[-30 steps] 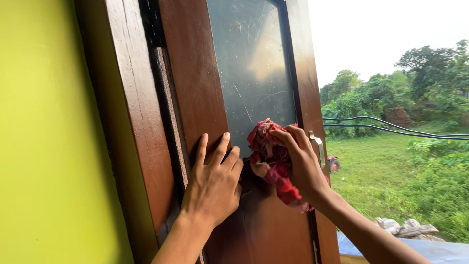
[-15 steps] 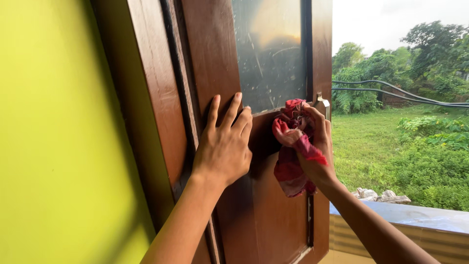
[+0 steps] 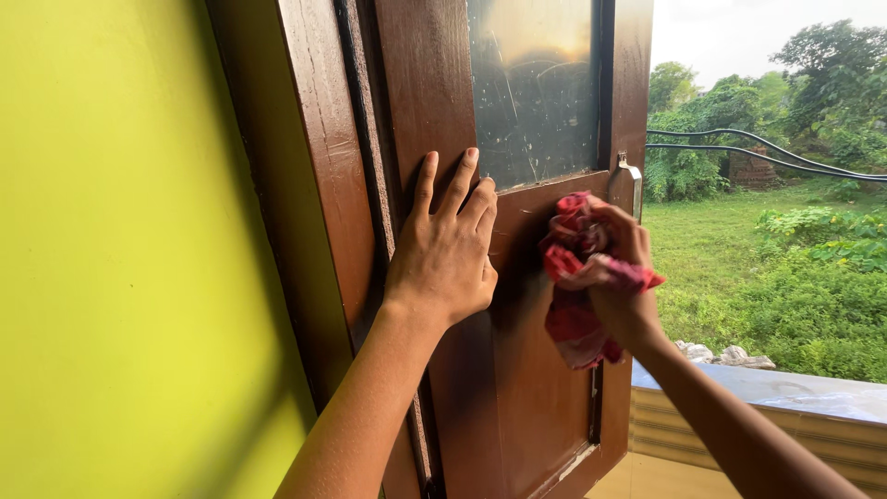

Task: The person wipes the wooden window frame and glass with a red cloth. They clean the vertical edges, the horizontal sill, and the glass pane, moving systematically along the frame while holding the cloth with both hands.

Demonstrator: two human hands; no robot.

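The right hand (image 3: 621,277) is clenched around a bunched red rag (image 3: 575,277), pressing it to the wooden panel of the window shutter (image 3: 536,370) just below the smeared glass pane (image 3: 536,92), while the left hand (image 3: 445,245) lies flat and open on the frame, steadying it. Looks like the wiping is mid-pass on the wood; the metal latch (image 3: 626,180) just above calls for care

Dusty glass pane (image 3: 534,92) of the brown wooden shutter (image 3: 517,370) cut off by the top edge; crumpled red cloth (image 3: 575,277) hides the right hand's (image 3: 621,268) palm.
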